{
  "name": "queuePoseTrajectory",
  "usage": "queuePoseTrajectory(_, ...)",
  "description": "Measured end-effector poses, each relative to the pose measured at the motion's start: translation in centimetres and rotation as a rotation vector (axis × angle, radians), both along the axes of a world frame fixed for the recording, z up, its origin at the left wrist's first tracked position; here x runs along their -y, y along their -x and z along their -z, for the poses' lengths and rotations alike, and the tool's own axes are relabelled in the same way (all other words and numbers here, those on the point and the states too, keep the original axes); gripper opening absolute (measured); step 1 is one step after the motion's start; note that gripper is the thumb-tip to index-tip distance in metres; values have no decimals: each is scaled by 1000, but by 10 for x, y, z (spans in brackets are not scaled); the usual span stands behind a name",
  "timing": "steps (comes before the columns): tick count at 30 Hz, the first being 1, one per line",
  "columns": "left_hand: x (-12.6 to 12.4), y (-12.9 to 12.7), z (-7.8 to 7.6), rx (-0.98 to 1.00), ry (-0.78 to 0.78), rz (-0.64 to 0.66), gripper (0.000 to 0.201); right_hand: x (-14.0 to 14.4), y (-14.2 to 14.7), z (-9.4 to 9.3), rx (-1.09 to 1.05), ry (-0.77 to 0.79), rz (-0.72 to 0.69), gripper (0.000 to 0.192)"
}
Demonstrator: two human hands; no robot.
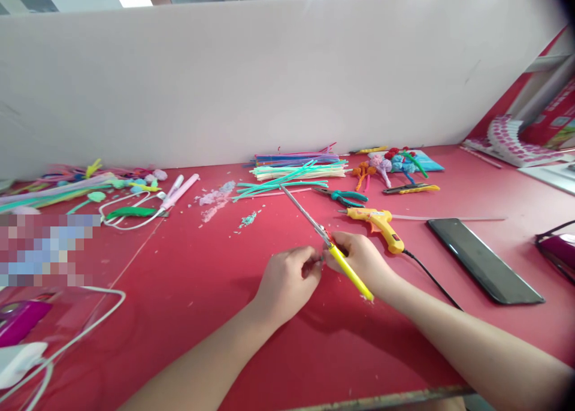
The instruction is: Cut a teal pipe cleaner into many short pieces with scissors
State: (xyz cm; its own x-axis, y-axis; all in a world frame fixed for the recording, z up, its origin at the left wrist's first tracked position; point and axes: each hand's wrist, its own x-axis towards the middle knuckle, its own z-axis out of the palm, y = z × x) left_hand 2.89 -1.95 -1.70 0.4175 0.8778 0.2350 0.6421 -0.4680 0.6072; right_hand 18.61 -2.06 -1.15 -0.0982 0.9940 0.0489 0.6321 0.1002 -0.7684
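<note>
Scissors (330,243) with yellow handles are sitting in the right hand (359,260), which is gripping them just below the pivot; the long blades are pointing up and away toward the far pile. The left hand (287,279) is pinching closed right at the pivot, on something too small to make out. With fingertips working that close to the blades, a nick looks like the main risk, and a slip could be flicking the tiny piece onto the red table (202,315). Just beyond the right hand a yellow glue gun (380,225) is lying, its cord (431,279) trailing past the wrist and liable to snag. Farther off, green pliers (345,196) and a bundle of coloured sticks (296,168) are resting.
</note>
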Motion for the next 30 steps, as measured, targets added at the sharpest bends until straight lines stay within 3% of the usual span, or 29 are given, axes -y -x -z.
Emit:
queuePoseTrajectory(6, 0, -1, 1, 121, 136, 17, 11, -1, -1, 2, 13, -28, -8, 22)
queuePoseTrajectory(20, -1, -1, -1, 206, 205, 25, 12, 0, 0, 2, 6, -42, 2, 26)
queuePoseTrajectory(30, -22, 12, -10, 808, 429, -183, 12, -2, -10, -6, 290, -132, 38, 28)
